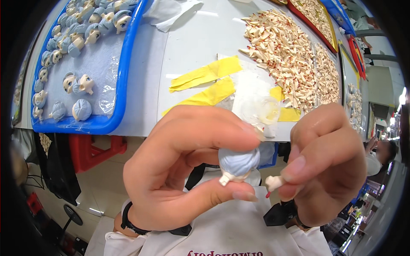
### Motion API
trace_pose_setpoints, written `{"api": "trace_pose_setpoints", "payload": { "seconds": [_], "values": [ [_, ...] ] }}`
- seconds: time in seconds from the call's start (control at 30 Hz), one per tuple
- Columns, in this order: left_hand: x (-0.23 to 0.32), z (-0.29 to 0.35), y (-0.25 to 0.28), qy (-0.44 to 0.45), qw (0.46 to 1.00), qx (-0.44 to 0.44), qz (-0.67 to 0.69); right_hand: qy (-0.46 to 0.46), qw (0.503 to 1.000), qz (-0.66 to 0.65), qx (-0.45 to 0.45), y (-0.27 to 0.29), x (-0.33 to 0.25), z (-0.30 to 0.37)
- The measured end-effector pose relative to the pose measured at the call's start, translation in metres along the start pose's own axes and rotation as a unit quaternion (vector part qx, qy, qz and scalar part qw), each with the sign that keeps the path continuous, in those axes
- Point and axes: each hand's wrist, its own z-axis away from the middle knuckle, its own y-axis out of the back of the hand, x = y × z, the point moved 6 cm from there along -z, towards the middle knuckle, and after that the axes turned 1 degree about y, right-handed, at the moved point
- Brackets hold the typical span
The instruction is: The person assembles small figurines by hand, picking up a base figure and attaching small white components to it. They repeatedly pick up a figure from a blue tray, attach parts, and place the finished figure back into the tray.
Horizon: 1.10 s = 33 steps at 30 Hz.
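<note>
Between the thumb and fingers of my left hand is a small doll head with moulded pale blue hair; a cream peg-like bit sticks out at its lower side. The face is turned out of sight. To its right, my right hand pinches a tiny cream plastic piece with a red tip pointing down. A short gap separates the piece from the head. Both hands are raised in front of the table's near edge, above my lap.
A blue tray lined with clear film stands at the left, with many doll heads. A large heap of small cream pieces, some red-tipped, covers the right. Yellow tape strips and a clear round container lie between. A red stool is below.
</note>
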Motion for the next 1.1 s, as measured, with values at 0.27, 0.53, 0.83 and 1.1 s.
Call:
{"api": "trace_pose_setpoints", "payload": {
  "seconds": [0.27, 0.53, 0.83, 1.1],
  "values": [
    [0.004, -0.005, -0.013, -0.045, 0.993, -0.039, -0.1, 0.027, 0.991, 0.036, 0.125, -0.007, -0.001, 0.016],
    [0.01, -0.007, -0.014, -0.092, 0.977, -0.042, -0.188, 0.097, 0.98, 0.108, 0.139, -0.005, -0.003, 0.013],
    [-0.001, -0.004, 0.005, -0.049, 0.994, 0.081, -0.056, -0.096, 0.942, 0.302, 0.114, 0.072, 0.043, 0.008],
    [-0.006, -0.002, 0.003, -0.027, 0.996, 0.07, -0.056, -0.109, 0.938, 0.323, 0.068, 0.065, 0.069, -0.002]
  ]
}}
